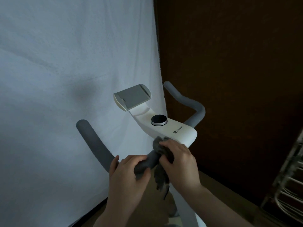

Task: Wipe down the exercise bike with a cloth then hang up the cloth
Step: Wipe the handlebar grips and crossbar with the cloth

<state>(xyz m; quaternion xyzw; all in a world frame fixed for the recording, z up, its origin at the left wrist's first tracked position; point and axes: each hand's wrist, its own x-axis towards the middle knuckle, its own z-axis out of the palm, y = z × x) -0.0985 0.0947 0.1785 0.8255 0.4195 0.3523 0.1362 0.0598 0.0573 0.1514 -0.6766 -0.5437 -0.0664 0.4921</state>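
Note:
The white exercise bike console point(173, 128) stands in the middle, with a black round knob point(159, 120) and a grey phone holder point(132, 97). Grey foam handlebars curve out left point(93, 141) and right point(195, 105). My left hand point(126, 174) grips the left handlebar near its base. My right hand point(178, 161) holds a dark grey cloth point(161, 176) wrapped around the same bar close to the console. Part of the cloth hangs down below the bar.
A white sheet point(65, 79) hangs behind the bike on the left. A dark brown wall or door point(237, 63) fills the right. A white wire rack point(288, 185) stands at the right edge. Brown floor shows below.

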